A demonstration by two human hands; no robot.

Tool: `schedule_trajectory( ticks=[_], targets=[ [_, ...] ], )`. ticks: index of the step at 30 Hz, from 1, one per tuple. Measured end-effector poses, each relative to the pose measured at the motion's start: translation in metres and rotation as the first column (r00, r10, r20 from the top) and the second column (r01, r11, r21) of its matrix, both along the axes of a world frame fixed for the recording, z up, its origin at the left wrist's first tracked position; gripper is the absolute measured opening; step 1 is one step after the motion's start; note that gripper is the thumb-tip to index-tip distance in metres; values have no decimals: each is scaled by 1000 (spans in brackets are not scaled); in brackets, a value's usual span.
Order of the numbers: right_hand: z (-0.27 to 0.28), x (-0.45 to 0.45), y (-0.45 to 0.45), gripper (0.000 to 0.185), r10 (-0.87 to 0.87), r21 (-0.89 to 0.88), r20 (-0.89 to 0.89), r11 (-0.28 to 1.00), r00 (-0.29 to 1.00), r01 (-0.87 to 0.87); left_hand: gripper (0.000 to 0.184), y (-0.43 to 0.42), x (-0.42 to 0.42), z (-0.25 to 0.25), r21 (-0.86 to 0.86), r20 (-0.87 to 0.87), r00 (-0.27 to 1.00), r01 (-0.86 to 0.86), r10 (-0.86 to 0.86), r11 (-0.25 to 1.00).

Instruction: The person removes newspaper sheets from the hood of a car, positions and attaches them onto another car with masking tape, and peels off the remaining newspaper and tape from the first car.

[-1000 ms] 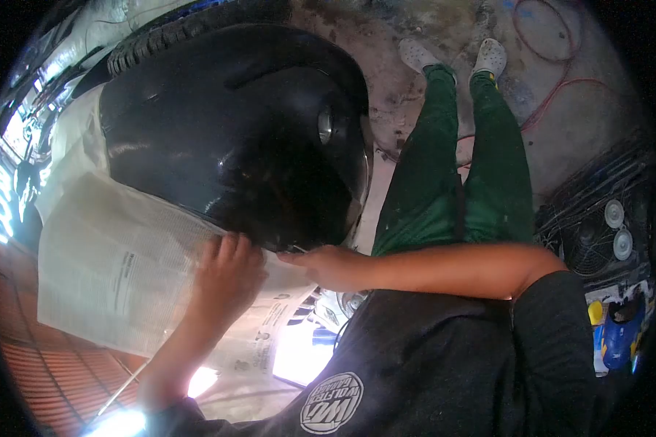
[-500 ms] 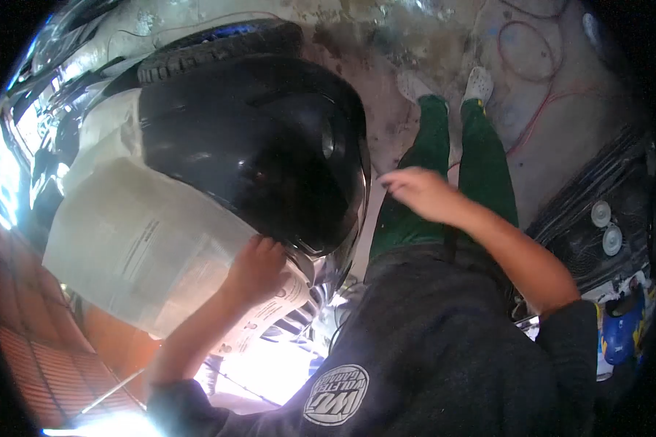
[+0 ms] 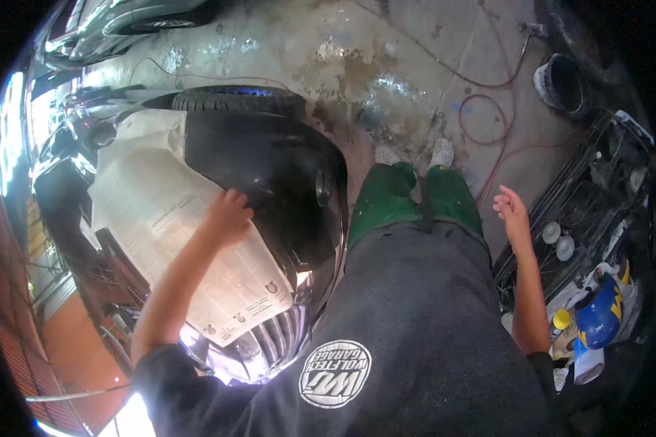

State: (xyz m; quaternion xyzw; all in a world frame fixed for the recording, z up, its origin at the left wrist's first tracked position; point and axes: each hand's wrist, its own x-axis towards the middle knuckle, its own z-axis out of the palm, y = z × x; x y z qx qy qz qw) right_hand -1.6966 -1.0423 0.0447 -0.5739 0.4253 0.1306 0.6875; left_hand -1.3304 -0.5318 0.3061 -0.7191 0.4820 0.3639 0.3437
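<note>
Sheets of printed newspaper (image 3: 157, 200) cover the middle of a vehicle's front end, beside a glossy black fender (image 3: 280, 164). My left hand (image 3: 229, 216) lies at the paper's edge along the fender, its fingers bent and close together. Whatever may be under those fingertips is hidden. On the other side of my body, my right hand (image 3: 512, 211) hangs in the air with fingers apart and nothing in it. A light-coloured grille (image 3: 288, 335) shows below the paper's lower end.
A tyre (image 3: 240, 100) sits behind the fender. Red hose (image 3: 481, 120) loops over the stained concrete floor (image 3: 328, 54). At the right are a black bucket (image 3: 561, 86), a dark rack with two round discs (image 3: 559, 242), and a blue container (image 3: 600, 313).
My left hand has moved up along the paper's edge. My right hand has swung away from the fender to my right. The view has shifted, showing more floor and the bucket.
</note>
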Motion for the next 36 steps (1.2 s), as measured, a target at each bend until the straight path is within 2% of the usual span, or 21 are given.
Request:
schedule_trajectory(
  ticks=[3, 5, 9, 12, 16, 18, 21, 23, 25, 27, 28, 29, 31, 34, 36],
  targets=[
    [-4, 11, -3, 42, 0, -23, 82, 1000, 997, 2, 23, 11, -42, -7, 11, -92, 995, 39, -38, 999],
    [-4, 32, -4, 42, 0, -35, 152, 999, 988, 6, 23, 12, -61, -11, 17, -59, 998, -13, 14, 1000],
    [13, 91, 2, 42, 17, -36, 263, 999, 965, -8, 25, 5, -46, -6, 58, -69, 994, -84, 88, 995],
    [36, 152, 15, 41, 127, -75, 292, 991, 948, -109, 21, 0, -29, -3, 0, -46, 999, 4, -4, 1000],
    [61, 228, 35, 41, 244, -81, 379, 970, 893, -231, 21, 2, 1, -1, -65, -33, 997, -71, 69, 995],
    [74, 259, 53, 41, 281, -80, 432, 958, 857, -274, 20, 0, 10, 3, -59, -49, 990, -138, 135, 989],
    [90, 309, 86, 40, 460, -162, 495, 882, 737, -442, 20, 1, 29, 3, -120, 1, 986, -162, 164, 979],
    [98, 342, 117, 39, 519, -116, 511, 832, 686, -543, 21, 1, 34, 7, -117, -4, 984, -175, 176, 978],
    [107, 372, 153, 38, 599, -205, 575, 765, 557, -611, 22, -5, 46, 5, -110, 7, 977, -211, 213, 971],
    [120, 402, 193, 39, 639, -161, 593, 691, 490, -705, 24, -11, 50, 10, -64, 12, 958, -287, 288, 956],
    [124, 414, 213, 38, 648, -165, 614, 663, 450, -730, 26, -12, 52, 12, -146, 21, 949, -308, 314, 940],
    [125, 425, 234, 38, 653, -167, 637, 635, 409, -754, 26, -14, 56, 12, -138, 26, 941, -331, 338, 933],
    [126, 444, 278, 37, 624, -117, 675, 618, 394, -777, 27, -14, 64, 14, -110, 28, 926, -373, 378, 921],
    [122, 460, 345, 35, 499, 130, 712, 597, 494, -791, 19, -14, 91, 24, -62, 51, 955, -288, 291, 956],
    [126, 464, 386, 33, 439, 272, 702, 563, 561, -780, 14, -7, 128, 38, -141, 117, 912, -377, 394, 915]
  ],
)
